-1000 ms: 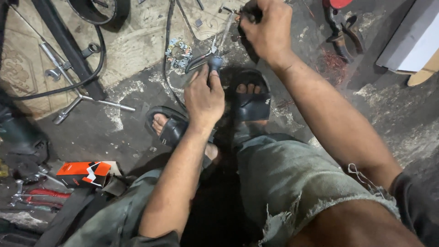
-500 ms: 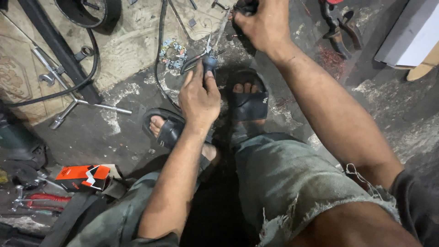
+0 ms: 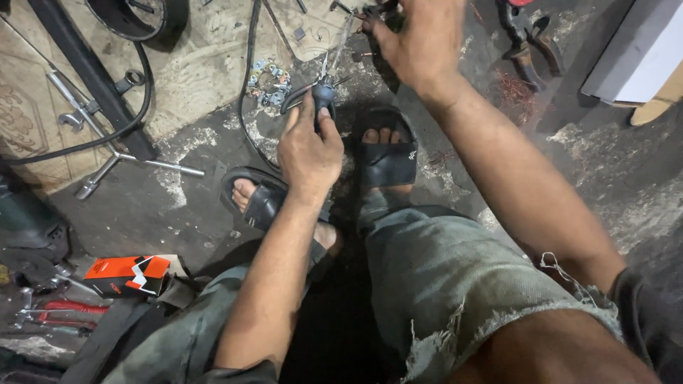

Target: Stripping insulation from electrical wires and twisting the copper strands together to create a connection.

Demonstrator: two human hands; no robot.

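My left hand (image 3: 309,149) is closed around a small dark metal part (image 3: 324,92) with thin wires or rods sticking out of it, held just above the grimy floor in front of my feet. My right hand (image 3: 420,39) reaches farther forward, near the top edge, its fingers pinched on a small dark piece (image 3: 370,14) at the far end of those thin rods. I am squatting, with both feet in black sandals (image 3: 388,153) right below the hands.
A black cable (image 3: 245,92) runs along the floor left of the hands. A cross wrench (image 3: 117,160) and spanners lie at left, red-handled pliers (image 3: 526,35) at upper right, an orange box (image 3: 128,274) and red-handled tools at lower left. A white board (image 3: 640,50) lies at right.
The view has shifted slightly. My right hand has moved a little forward and to the right; my left hand keeps its hold on the small part.
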